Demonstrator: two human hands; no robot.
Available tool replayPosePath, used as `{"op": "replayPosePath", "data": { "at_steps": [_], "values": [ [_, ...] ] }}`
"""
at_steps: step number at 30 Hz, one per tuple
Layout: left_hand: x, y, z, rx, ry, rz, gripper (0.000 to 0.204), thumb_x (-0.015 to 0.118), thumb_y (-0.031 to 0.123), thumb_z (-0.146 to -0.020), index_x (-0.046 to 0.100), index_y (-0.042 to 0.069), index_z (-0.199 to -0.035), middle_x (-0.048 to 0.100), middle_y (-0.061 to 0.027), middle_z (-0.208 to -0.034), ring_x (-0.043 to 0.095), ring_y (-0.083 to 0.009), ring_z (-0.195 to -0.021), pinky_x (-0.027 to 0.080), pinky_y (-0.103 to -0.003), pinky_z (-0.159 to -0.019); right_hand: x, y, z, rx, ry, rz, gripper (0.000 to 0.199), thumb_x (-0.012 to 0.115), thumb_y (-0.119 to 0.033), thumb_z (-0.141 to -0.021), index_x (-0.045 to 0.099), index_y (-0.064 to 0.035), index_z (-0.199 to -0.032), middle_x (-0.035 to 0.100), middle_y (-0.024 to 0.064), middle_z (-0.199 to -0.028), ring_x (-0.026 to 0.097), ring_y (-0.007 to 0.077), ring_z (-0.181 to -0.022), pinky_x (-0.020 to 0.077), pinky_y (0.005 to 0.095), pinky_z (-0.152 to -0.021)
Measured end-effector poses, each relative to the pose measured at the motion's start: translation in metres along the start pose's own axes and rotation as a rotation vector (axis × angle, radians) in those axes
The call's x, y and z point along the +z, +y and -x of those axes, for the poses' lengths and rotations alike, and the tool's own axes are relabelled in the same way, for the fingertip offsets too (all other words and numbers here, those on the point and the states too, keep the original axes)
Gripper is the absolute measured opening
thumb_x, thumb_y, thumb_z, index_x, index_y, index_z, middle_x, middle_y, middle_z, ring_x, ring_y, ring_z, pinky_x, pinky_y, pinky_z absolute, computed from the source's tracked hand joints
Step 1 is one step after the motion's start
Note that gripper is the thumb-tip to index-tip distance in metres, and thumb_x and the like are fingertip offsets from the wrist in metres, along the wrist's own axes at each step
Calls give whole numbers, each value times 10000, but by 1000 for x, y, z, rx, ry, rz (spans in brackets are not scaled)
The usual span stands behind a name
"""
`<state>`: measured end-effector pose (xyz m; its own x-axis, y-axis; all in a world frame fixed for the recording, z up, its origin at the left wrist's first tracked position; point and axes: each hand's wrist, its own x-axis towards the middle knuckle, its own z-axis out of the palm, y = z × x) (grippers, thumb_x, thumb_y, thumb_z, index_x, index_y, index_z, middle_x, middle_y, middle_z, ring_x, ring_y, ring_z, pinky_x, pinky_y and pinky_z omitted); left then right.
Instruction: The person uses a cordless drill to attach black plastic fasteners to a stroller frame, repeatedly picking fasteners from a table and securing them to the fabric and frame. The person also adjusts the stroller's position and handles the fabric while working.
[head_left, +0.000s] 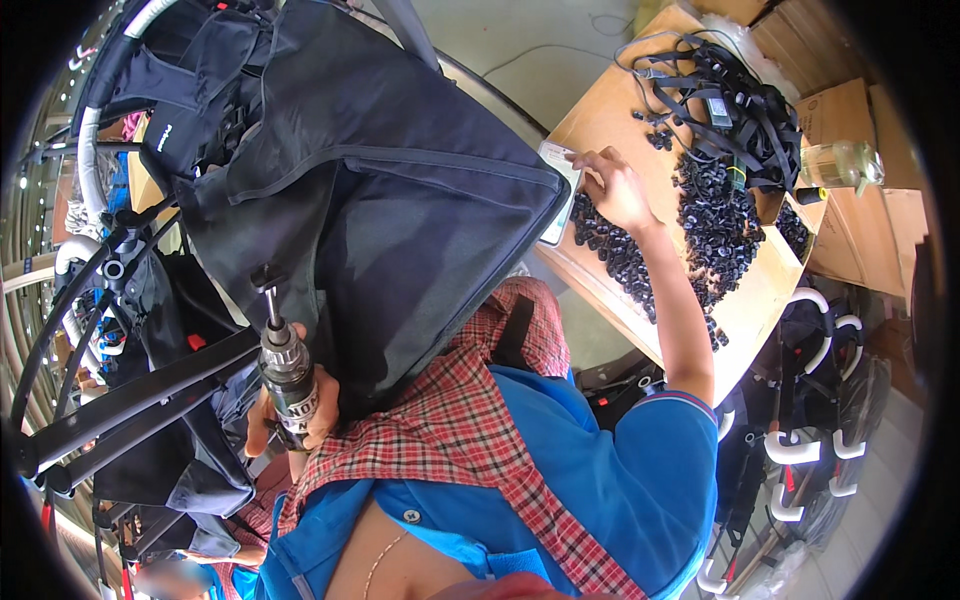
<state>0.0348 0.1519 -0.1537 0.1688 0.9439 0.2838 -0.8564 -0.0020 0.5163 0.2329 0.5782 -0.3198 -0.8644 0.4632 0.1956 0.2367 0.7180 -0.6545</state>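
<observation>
My left hand [318,405] is wrapped around a power drill [288,375] with a metal chuck. Its bit points up, and a small black piece [267,277] shows at the tip. Directly beside the drill is the black fabric [400,240] of a stroller, draped over its frame and spreading across the middle. My right hand [618,190] reaches over the wooden table [575,130], fingers apart and partly bent, touching a phone [556,222] at the table's near-left edge. The fabric's corner covers part of the phone. Small black plastic parts [715,230] lie heaped beside my right forearm.
Black straps [740,110] lie tangled at the table's far end, near a clear jar [845,165]. Cardboard boxes [840,115] stand behind. Stroller frame tubes [140,400] cross the left side. More strollers with white handles [792,450] stand at right. Another person's hand [225,555] shows lower left.
</observation>
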Motion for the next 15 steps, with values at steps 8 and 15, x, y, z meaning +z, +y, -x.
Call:
{"op": "replayPosePath", "data": {
  "at_steps": [8, 15],
  "values": [
    [4, -4, 0, 35, 57, -2, 1371, 919, 262, -616, -120, 322, -1508, 590, -239, -824, 643, -280, -643, 540, -341, -599, 6, -17, 29, -69, -115, -74, 300, 538, 97, -722, 646, -44, -964, 574, 151, -843, 589, 345, -841, 483, 398, -762],
    [4, -6, -4, 35, 62, 33, 1386, 931, 201, -573, -77, 293, -1520, 567, -250, -800, 624, -287, -608, 523, -332, -539, 7, -8, 23, -15, -12, -49, 318, 527, 99, -718, 655, -45, -970, 583, 157, -844, 597, 351, -814, 486, 409, -765]
  ]
}}
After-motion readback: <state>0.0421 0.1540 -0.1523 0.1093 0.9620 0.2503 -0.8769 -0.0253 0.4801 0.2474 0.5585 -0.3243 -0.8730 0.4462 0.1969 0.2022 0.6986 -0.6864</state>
